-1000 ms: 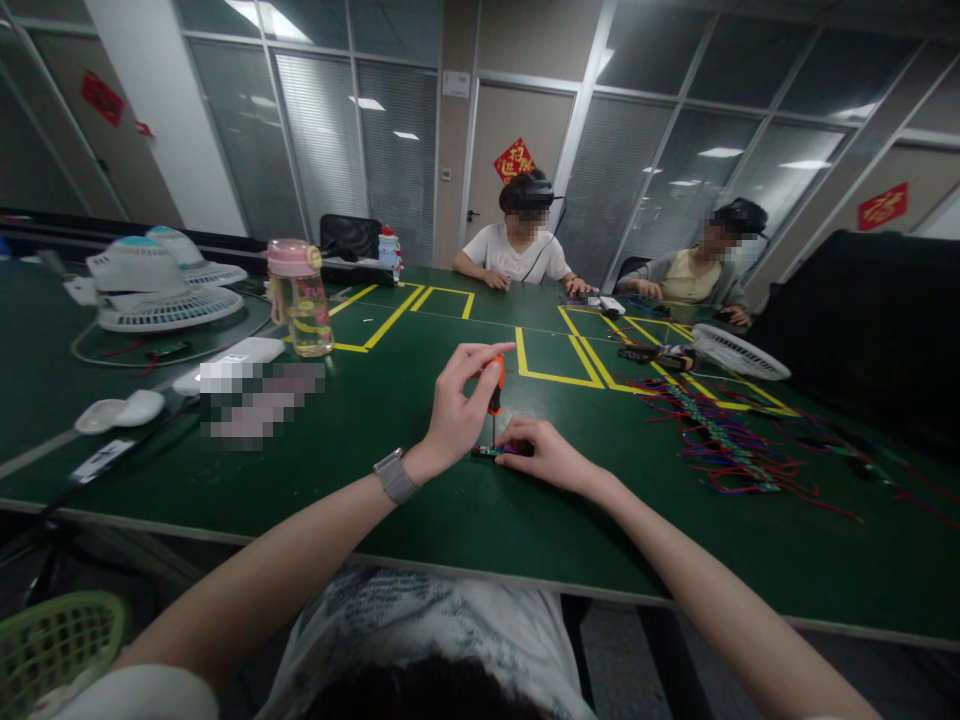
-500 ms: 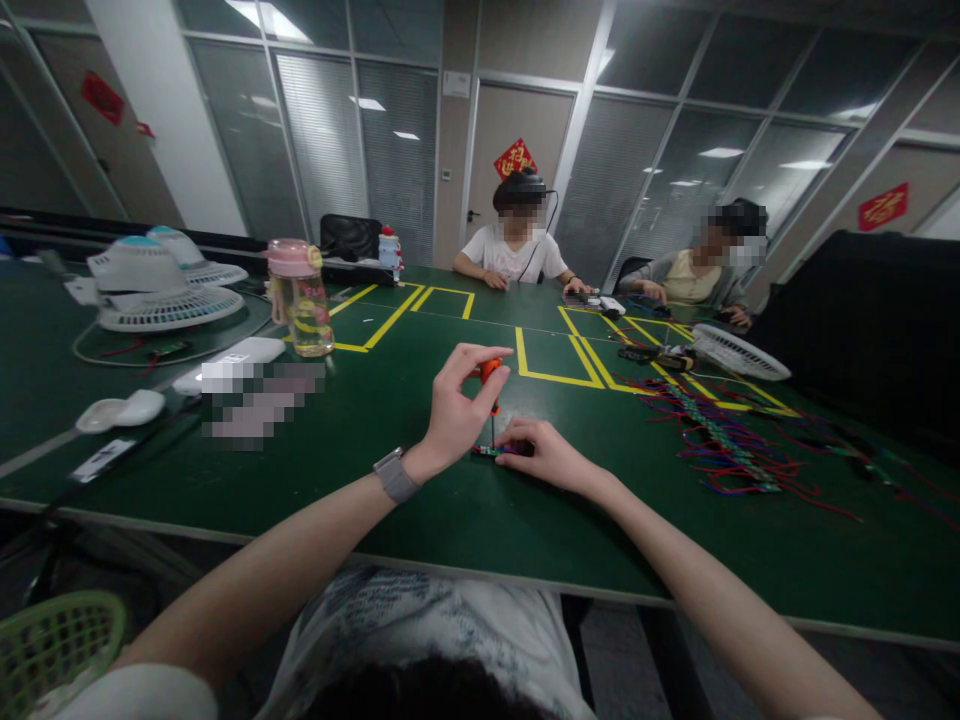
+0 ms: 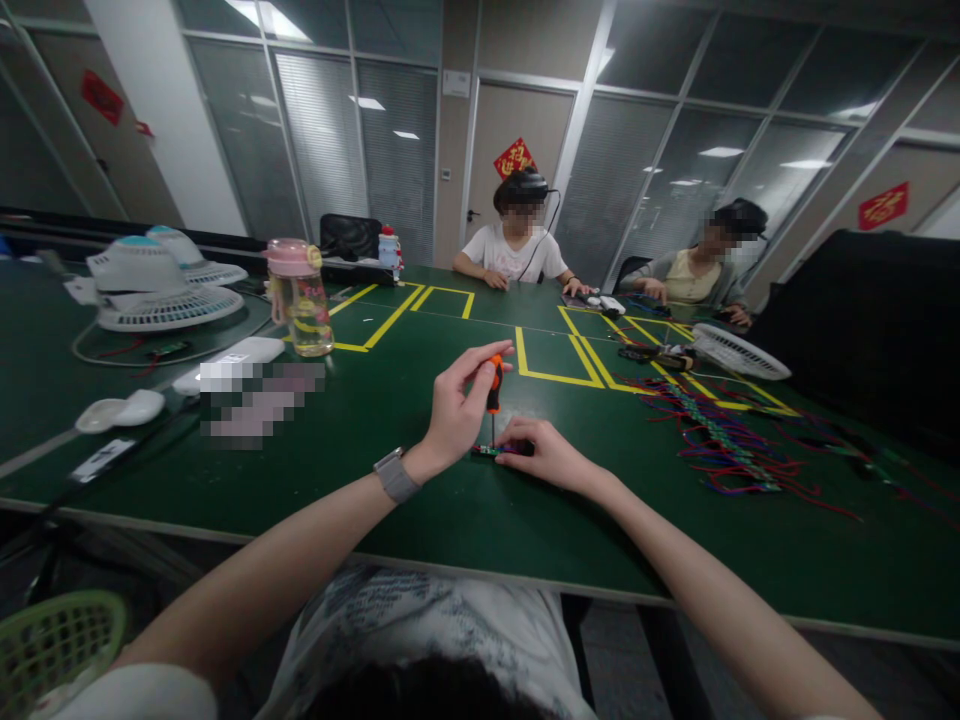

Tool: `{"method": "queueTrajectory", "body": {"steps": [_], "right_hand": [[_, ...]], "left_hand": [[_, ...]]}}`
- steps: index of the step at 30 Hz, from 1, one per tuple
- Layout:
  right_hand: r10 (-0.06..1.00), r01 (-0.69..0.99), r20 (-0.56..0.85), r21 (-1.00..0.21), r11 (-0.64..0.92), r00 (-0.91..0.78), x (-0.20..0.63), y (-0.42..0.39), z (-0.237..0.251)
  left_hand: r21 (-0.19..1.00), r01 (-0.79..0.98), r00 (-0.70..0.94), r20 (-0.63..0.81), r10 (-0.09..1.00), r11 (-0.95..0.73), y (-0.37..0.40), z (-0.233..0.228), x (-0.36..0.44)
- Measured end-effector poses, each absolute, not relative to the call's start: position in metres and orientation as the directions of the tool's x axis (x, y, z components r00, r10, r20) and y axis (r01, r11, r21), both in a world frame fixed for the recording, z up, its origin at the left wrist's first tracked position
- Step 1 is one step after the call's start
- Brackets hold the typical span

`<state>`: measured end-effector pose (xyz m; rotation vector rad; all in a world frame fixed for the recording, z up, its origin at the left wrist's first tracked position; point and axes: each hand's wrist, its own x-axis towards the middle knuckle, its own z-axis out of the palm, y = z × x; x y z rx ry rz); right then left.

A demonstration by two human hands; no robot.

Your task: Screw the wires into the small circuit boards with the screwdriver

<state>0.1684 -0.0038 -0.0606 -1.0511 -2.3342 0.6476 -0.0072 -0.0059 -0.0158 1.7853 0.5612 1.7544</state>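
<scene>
My left hand (image 3: 461, 392), with a grey watch on its wrist, is closed around the orange and black handle of a screwdriver (image 3: 494, 385). The screwdriver stands upright, and its thin shaft points down onto a small green circuit board (image 3: 486, 452) lying on the green table (image 3: 420, 540). My right hand (image 3: 544, 455) rests on the table and pinches the right end of that board. Its fingers hide part of the board. I cannot make out exactly where the screwdriver's tip meets it.
To the right lies a row of circuit boards (image 3: 724, 440) with red and blue wires. White fan parts (image 3: 169, 290) and a pink-lidded bottle (image 3: 300, 300) stand at the left. Yellow tape (image 3: 559, 379) marks the table. Two people sit across it. A green basket (image 3: 64, 640) is below left.
My left fingers have shifted on the screwdriver handle, uncovering more of it, with the thumb moved left. My right hand and the board stay in place.
</scene>
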Motion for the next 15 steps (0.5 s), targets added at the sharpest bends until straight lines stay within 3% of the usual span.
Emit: {"method": "queueTrajectory", "body": {"steps": [15], "right_hand": [[0.773, 0.55, 0.243, -0.581, 0.599, -0.586, 0.1681, -0.004, -0.0595]], "left_hand": [[0.586, 0.076, -0.003, 0.809, 0.587, -0.807, -0.0059, -0.0142, -0.0078]]}}
